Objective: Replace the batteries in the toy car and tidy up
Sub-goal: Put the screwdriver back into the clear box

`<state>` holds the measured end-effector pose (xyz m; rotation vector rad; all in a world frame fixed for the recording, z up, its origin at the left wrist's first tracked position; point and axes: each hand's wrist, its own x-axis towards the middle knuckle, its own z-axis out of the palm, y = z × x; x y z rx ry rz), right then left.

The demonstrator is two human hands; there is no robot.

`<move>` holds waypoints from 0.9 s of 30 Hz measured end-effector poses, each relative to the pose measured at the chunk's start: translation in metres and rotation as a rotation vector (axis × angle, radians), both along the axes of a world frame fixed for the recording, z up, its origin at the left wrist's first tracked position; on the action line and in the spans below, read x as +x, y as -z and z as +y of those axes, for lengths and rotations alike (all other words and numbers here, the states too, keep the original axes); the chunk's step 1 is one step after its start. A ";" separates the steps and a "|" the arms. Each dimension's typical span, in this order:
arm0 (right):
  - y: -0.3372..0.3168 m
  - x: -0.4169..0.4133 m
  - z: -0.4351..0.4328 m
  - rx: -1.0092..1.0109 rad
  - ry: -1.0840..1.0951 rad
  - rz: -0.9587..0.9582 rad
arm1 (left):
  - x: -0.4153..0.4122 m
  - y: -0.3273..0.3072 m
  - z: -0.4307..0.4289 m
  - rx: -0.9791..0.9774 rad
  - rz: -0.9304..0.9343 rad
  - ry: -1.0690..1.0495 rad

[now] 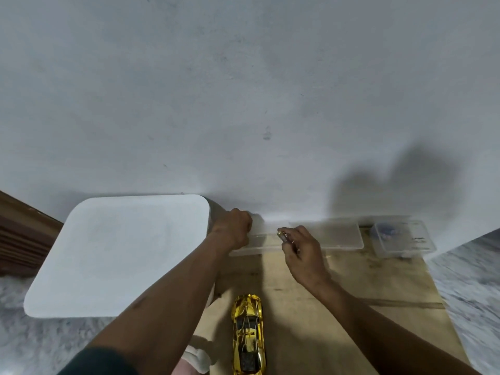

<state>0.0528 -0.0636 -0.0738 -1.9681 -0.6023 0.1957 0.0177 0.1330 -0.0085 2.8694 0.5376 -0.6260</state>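
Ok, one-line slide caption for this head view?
Right hand holds a battery over a clear box; left hand grips its end; gold toy car waits.

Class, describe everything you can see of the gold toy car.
The toy car is shiny, chrome-like gold with dark windows. It stands upright on its wheels on the wooden board, lengthwise, one end toward the wall and the other at the bottom edge of the picture. Neither hand touches it; both are farther up, at a clear plastic box.

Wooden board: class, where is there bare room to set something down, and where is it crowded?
Free: the wooden board between the gold toy car and its right edge. Crowded: the far edge by the wall, where the clear long box, small clear box, left hand and right hand sit.
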 end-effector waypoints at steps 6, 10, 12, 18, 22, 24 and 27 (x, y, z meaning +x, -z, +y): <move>-0.014 -0.017 0.014 0.291 0.174 0.915 | 0.004 -0.008 0.005 0.010 -0.126 -0.044; -0.016 -0.008 0.036 0.405 0.237 1.237 | 0.002 -0.006 0.005 0.006 -0.153 -0.051; -0.016 -0.001 0.049 0.447 0.286 1.282 | 0.001 -0.005 0.005 -0.001 -0.152 -0.054; -0.005 0.013 0.072 0.484 0.528 1.283 | -0.001 -0.002 0.004 -0.005 -0.163 -0.065; 0.003 0.017 0.080 0.454 0.648 1.205 | -0.002 0.000 0.004 -0.001 -0.156 -0.063; 0.002 0.017 0.081 0.469 0.656 1.204 | -0.002 0.000 0.004 0.002 -0.148 -0.060; -0.004 0.018 0.080 0.512 0.645 1.217 | -0.002 0.001 0.004 0.017 -0.143 -0.055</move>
